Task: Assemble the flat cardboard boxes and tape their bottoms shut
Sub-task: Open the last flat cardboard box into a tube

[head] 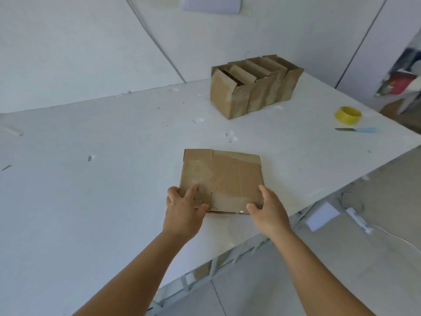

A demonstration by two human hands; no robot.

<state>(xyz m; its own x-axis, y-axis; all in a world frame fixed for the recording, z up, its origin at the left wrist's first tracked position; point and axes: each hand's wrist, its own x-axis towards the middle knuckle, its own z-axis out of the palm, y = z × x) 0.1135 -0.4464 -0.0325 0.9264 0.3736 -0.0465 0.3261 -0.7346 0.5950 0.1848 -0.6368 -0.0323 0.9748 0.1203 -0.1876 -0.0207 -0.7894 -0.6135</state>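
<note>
A flat brown cardboard box (224, 176) with old tape marks lies on the white table (91, 179) near its front edge. My left hand (182, 207) grips the box's near left corner, fingers on top and thumb along the near edge. My right hand (266, 206) holds the near right corner, fingers at the right edge and thumb at the near edge. A yellow tape roll (347, 114) sits at the far right of the table. Several assembled open-topped boxes (252, 87) stand in a row at the back.
A blue-handled knife (355, 130) lies just in front of the tape roll. Bits of tape and paper litter the table. Its right edge runs diagonally close to the flat box. A power strip (358, 220) and white sheet (321, 216) lie on the floor.
</note>
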